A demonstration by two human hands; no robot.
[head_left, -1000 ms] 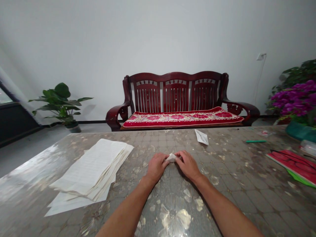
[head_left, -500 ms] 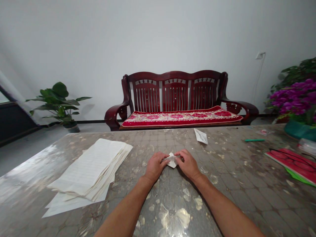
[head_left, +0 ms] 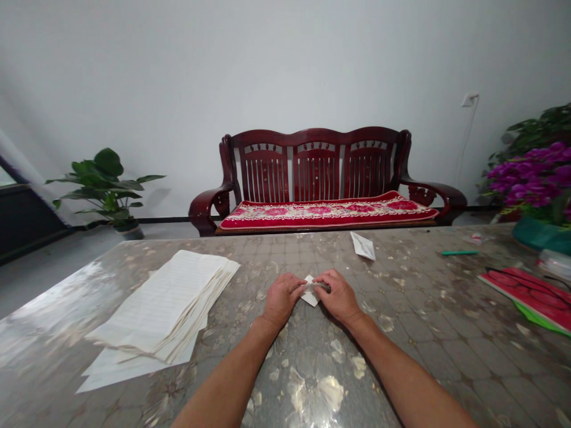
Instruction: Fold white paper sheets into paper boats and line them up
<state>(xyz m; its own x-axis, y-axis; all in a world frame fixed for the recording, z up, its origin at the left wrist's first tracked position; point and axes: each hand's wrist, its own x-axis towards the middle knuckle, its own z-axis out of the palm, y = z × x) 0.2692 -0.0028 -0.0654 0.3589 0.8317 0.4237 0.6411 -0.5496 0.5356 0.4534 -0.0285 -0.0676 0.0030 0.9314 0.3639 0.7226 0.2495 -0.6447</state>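
Two hands at a patterned table (head_left: 383,351).
Left hand (head_left: 281,299) and right hand (head_left: 339,299) both grip small folded paper (head_left: 310,296).

This looks like a home's living room: a carved wooden settee (head_left: 316,142) with a floral seat cover (head_left: 330,213) (red and cream), and a potted plant (head_left: 109,184) by the plain wall (head_left: 285,65)

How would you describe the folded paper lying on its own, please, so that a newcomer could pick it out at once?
Find the dark red bench behind the patterned table. Near the table's far edge, beyond the right hand, lies a small folded white paper. Unlike the held piece, it is untouched; unlike the stacked sheets, it is folded.
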